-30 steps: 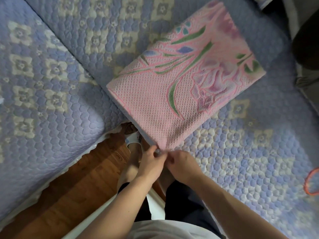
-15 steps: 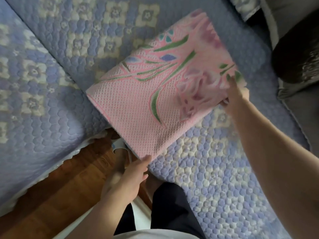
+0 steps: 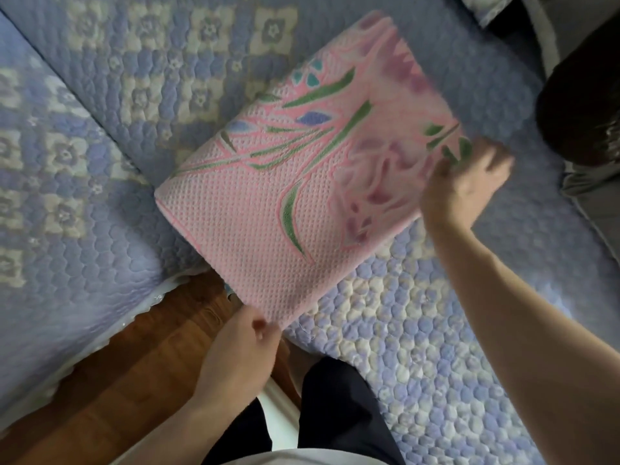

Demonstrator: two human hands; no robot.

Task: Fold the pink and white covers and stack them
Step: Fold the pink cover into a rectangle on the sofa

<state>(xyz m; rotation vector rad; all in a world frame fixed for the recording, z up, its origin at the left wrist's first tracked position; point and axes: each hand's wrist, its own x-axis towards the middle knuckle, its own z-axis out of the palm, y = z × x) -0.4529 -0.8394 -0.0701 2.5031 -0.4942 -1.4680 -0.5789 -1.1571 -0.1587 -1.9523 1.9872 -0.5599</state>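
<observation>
A pink cover [image 3: 268,209] with green leaves and purple flowers lies folded into a rectangle on the lilac quilted sofa [image 3: 100,135]. Its near corner hangs over the seat edge. My left hand [image 3: 245,350] pinches that near corner between thumb and fingers. My right hand [image 3: 466,182] is blurred at the cover's right corner, fingers curled on its edge. No white cover is in view.
The sofa's seat cushions meet in a corner, with a wooden floor [image 3: 117,374] in the gap below me. My dark trouser leg [image 3: 335,414] is at the bottom. A dark cushion or object [image 3: 583,105] sits at the right edge.
My right hand left the near corner and reached out to the cover's right corner. My left hand stayed at the near corner. The view shifted slightly.
</observation>
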